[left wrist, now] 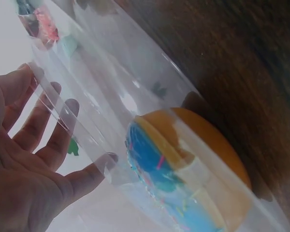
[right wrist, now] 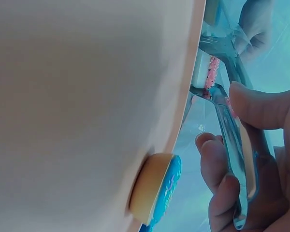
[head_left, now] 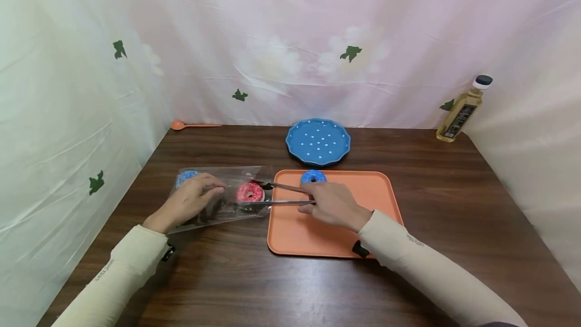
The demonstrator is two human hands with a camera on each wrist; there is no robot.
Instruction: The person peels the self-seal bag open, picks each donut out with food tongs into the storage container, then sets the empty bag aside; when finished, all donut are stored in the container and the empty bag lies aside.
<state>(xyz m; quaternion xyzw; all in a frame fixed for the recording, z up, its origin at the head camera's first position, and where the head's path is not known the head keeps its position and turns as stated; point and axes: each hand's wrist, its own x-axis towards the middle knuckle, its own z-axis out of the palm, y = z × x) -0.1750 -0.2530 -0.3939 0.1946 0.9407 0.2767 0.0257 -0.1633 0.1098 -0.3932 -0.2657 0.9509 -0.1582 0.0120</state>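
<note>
My right hand (head_left: 333, 206) grips metal tongs (right wrist: 232, 140), whose arms reach left into the mouth of a clear plastic bag (head_left: 218, 218). Between the tong ends sits a pink-frosted donut (head_left: 244, 197), inside the bag. At the bag's far left lies a blue-frosted donut (left wrist: 159, 179) with sprinkles, partly behind my left hand (head_left: 192, 200) in the head view. That hand pinches the bag's upper film between thumb and index finger, while its other fingers (left wrist: 53, 150) are spread against the plastic. Another blue donut (head_left: 313, 176) rests at the back of the orange tray (head_left: 295, 236).
Behind the tray stands a blue scalloped plate (head_left: 317, 143) with white dots. An orange spoon (head_left: 179, 125) lies at the table's back left. At the back right is an oil bottle (head_left: 459, 115). Printed cloth (head_left: 290, 39) hangs along the table's back and sides.
</note>
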